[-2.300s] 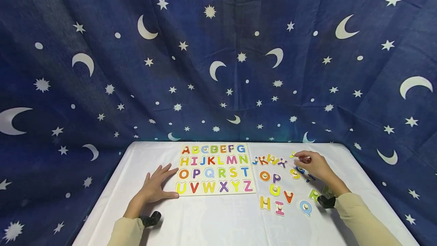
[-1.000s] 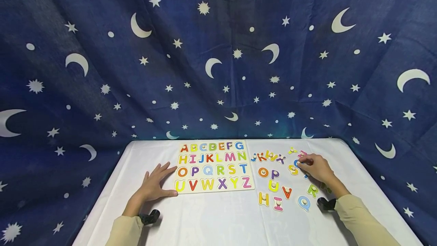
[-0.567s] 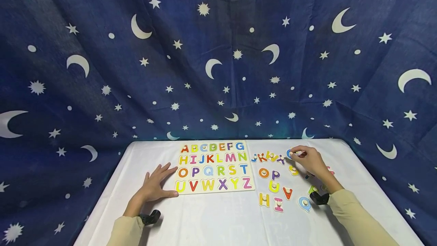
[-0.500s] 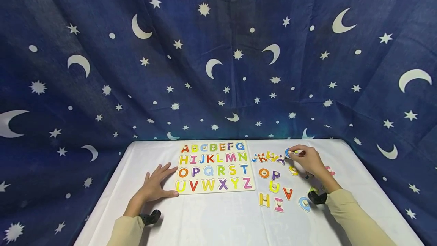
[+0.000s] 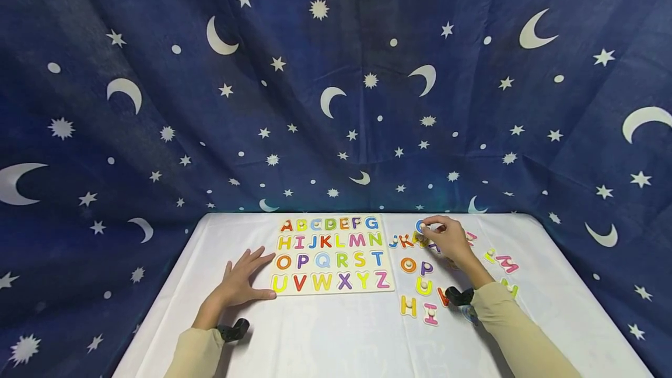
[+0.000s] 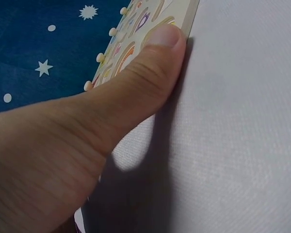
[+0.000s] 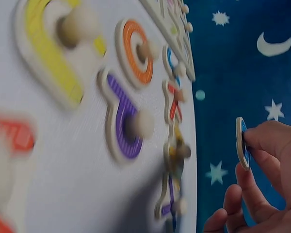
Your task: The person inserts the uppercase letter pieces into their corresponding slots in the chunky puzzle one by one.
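My right hand (image 5: 448, 241) pinches a blue letter G puzzle piece (image 5: 420, 226) by its knob, raised over the loose letters right of the board. In the right wrist view the G piece (image 7: 241, 143) shows edge-on between thumb and fingers, with the table's letters apart from it. My left hand (image 5: 241, 282) lies with fingers spread at the left edge of the alphabet board (image 5: 389, 273); in the left wrist view the thumb (image 6: 157, 58) rests on the board's corner. Knobbed pieces A to F sit in the board's top row; the other slots show printed letters.
Several knobbed letters lie on the white cloth: a J, a red K (image 5: 406, 241), an orange O (image 5: 408, 265), a purple P (image 5: 426, 268), a yellow U (image 5: 424, 286), an H (image 5: 408, 307), a pink I (image 5: 430, 314). A starry curtain (image 5: 294, 104) hangs behind the table.
My right hand has taken the blue G from among the right-hand letters and carried it left and up toward the board. Some letters at the right have shifted. The left hand stays put.
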Demonstrator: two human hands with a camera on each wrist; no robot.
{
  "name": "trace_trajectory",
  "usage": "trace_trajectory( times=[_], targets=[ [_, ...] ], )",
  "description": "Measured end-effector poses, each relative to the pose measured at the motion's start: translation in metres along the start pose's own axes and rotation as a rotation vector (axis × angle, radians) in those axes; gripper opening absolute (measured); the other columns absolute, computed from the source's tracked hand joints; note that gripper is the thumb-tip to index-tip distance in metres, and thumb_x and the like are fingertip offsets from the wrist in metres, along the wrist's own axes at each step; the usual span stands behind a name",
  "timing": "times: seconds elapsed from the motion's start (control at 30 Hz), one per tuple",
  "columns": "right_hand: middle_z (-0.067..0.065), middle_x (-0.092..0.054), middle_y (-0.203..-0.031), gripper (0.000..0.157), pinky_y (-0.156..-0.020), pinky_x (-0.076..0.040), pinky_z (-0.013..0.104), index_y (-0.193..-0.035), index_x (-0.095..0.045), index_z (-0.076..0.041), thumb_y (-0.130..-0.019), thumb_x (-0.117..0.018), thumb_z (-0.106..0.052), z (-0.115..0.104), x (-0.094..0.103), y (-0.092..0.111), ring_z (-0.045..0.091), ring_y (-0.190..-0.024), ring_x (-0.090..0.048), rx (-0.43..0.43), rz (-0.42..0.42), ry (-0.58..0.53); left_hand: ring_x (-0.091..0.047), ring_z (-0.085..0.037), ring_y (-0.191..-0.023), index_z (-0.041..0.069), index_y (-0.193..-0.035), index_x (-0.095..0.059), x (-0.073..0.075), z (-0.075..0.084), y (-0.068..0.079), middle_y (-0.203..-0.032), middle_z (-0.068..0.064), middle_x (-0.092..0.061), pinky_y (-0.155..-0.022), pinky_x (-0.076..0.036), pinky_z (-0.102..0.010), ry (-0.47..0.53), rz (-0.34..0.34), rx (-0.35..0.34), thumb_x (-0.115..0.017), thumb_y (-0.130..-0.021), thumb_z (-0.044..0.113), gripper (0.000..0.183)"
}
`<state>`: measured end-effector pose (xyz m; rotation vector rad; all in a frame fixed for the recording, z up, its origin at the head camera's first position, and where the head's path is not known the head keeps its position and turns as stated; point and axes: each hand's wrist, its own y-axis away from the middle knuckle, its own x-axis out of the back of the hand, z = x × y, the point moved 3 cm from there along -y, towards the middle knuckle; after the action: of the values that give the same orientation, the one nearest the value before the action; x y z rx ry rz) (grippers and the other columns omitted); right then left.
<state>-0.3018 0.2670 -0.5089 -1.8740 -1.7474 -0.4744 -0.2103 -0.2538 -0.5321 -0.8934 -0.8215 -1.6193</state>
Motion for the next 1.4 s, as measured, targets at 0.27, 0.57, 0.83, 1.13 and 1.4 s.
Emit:
trace_trajectory(
  times=[0.27,0.57,0.83,1.13,1.4],
  targets=[
    [0.016,-0.060,-0.128,0.021,-0.071,-0.049,0.032,-0.112,-0.077,-0.010,-0.094,-0.076,-0.020,-0.025,-0.029,-0.010,0.025,-0.087,-0.058,0.019,-0.015,-0.010,-0.016,-0.050,-0.153,0.020,-0.152,-0.052,0.001,0.002,0.001,-0.165,-0.018,-0.033,-0.114,0.000,-0.080,-0.002,-0.001,0.003,-0.092,-0.065,0.057,0.103],
    [0.013,-0.062,-0.127,0.021,-0.062,-0.047,0.025,-0.111,-0.079,-0.010,-0.092,-0.078,-0.019,-0.054,-0.069,-0.025,0.020,-0.081,-0.056,0.013,-0.043,-0.042,-0.015,-0.049,-0.153,0.020,-0.152,-0.051,0.000,0.003,0.004,-0.165,-0.018,-0.032,-0.115,0.000,-0.080,0.004,-0.004,0.018,-0.092,-0.065,0.056,0.103],
    [0.013,-0.065,-0.125,0.019,-0.083,-0.056,0.039,-0.107,-0.079,-0.009,-0.092,-0.078,-0.020,-0.065,-0.103,-0.036,0.027,-0.095,-0.063,0.002,-0.037,-0.048,-0.015,-0.049,-0.153,0.019,-0.151,-0.053,-0.004,0.001,0.003,-0.165,-0.018,-0.033,-0.115,0.001,-0.079,0.016,0.004,0.012,-0.092,-0.064,0.057,0.103],
    [0.022,-0.059,-0.141,0.015,-0.113,-0.043,0.053,-0.102,-0.079,-0.004,-0.090,-0.078,-0.013,-0.055,-0.120,-0.043,0.041,-0.137,-0.050,-0.027,-0.046,0.017,-0.015,-0.049,-0.153,0.020,-0.152,-0.052,-0.005,0.001,0.001,-0.165,-0.018,-0.032,-0.115,0.000,-0.079,0.006,-0.011,0.011,-0.091,-0.064,0.059,0.104],
    [0.022,-0.064,-0.132,0.012,-0.109,-0.047,0.052,-0.099,-0.080,-0.003,-0.090,-0.078,-0.010,-0.055,-0.122,-0.046,0.041,-0.130,-0.056,-0.006,-0.035,0.037,-0.016,-0.050,-0.153,0.019,-0.152,-0.052,0.000,0.002,0.000,-0.164,-0.019,-0.033,-0.114,-0.001,-0.081,-0.004,0.004,0.001,-0.092,-0.065,0.057,0.103]
  ],
)
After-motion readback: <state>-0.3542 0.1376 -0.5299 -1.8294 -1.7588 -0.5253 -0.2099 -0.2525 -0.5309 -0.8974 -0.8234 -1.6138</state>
